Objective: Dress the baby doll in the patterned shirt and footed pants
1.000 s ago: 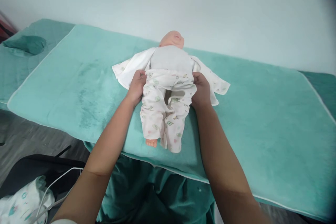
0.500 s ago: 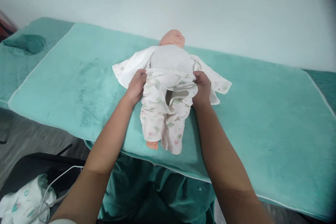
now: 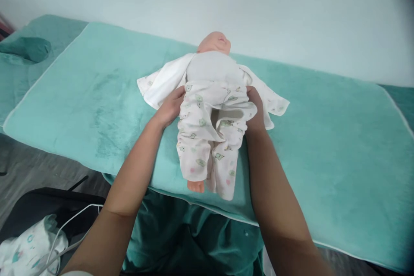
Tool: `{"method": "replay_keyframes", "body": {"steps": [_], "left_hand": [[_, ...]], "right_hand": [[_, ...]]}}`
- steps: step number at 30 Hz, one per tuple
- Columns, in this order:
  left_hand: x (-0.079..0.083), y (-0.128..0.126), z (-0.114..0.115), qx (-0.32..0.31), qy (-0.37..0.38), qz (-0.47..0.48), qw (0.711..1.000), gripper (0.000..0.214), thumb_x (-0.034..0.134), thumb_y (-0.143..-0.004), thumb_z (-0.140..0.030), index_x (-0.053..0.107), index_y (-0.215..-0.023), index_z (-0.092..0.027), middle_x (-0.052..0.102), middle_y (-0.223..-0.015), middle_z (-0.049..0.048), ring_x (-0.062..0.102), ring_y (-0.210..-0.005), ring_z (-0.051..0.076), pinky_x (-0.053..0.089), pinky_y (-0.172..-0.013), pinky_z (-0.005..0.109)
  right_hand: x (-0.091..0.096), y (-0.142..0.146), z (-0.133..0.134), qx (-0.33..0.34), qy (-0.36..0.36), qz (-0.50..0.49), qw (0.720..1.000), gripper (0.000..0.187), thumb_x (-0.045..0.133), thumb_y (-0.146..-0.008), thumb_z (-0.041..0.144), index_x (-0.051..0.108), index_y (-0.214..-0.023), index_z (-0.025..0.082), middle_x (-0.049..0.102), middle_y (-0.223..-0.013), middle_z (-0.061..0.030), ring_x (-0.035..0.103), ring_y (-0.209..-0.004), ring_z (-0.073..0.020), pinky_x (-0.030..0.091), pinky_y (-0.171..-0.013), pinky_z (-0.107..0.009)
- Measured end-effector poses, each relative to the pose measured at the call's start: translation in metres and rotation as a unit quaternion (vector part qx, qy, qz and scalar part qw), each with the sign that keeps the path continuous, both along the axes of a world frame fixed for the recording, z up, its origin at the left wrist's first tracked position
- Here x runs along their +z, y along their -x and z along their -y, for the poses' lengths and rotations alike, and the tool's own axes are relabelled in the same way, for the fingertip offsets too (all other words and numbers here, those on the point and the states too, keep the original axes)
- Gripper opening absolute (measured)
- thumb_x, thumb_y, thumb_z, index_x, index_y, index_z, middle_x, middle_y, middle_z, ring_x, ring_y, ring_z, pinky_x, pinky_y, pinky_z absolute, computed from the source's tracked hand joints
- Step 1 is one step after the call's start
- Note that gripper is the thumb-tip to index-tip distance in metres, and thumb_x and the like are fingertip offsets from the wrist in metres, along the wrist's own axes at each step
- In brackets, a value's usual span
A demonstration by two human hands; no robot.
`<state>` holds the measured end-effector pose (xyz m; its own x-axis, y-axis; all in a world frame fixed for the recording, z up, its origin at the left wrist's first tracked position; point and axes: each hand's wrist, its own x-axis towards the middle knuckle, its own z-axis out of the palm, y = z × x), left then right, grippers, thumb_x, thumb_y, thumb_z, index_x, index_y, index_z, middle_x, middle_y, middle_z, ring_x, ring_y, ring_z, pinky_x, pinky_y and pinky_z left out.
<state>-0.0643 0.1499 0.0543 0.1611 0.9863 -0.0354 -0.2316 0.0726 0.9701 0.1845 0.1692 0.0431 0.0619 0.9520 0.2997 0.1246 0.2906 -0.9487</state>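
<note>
A baby doll lies on its back, head toward the wall, with a grey-white cloth body. Its arms are in an open white printed shirt spread to both sides. White baby pants with green leaf prints cover the legs up to the waist. One bare foot sticks out of the left leg opening; the other foot is hidden. At the left side of the waistband, my left hand pinches the pants. My right hand is closed at the right side of the waistband, its fingertips partly behind the fabric.
A green padded mat with pale piping covers the bed, which stands against a white wall. At lower left a black chair holds a white printed cloth and a white cable.
The pants and doll's legs have shifted slightly right and toward me in the view. Both hands have stayed at the waistband, which sits a little higher on the body.
</note>
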Motion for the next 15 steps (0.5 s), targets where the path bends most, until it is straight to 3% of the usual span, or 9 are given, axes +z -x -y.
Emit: {"method": "replay_keyframes", "body": {"steps": [3,6,15], "left_hand": [[0.001,0.000,0.001,-0.034,-0.032,-0.003,0.999,0.036,0.075,-0.085,-0.044,0.073,-0.112,-0.020,0.077,-0.106,0.0061,0.069,-0.111,0.028,0.054,-0.095,0.038],[0.001,0.001,0.002,-0.028,-0.044,-0.017,0.999,0.032,0.075,-0.085,-0.042,0.076,-0.107,-0.019,0.078,-0.103,0.0065,0.069,-0.114,0.030,0.054,-0.097,0.039],[-0.006,0.006,0.001,-0.012,-0.039,-0.026,0.999,0.026,0.076,-0.084,-0.042,0.077,-0.097,-0.020,0.077,-0.104,0.0055,0.065,-0.123,0.030,0.052,-0.106,0.043]], "right_hand": [[0.002,-0.006,0.003,0.006,-0.002,0.032,0.999,0.036,0.084,-0.070,0.052,0.064,-0.087,0.029,0.072,-0.090,-0.0006,0.067,-0.091,-0.0240,0.056,-0.088,-0.040],[0.005,-0.008,0.005,0.035,0.011,0.051,0.998,0.030,0.082,-0.074,0.053,0.068,-0.083,0.028,0.075,-0.090,-0.0022,0.070,-0.096,-0.0270,0.056,-0.096,-0.044],[-0.003,-0.013,0.005,0.128,0.038,0.071,0.988,0.029,0.089,-0.070,0.049,0.077,-0.089,0.030,0.080,-0.093,-0.0006,0.075,-0.098,-0.0294,0.059,-0.098,-0.049]]}}
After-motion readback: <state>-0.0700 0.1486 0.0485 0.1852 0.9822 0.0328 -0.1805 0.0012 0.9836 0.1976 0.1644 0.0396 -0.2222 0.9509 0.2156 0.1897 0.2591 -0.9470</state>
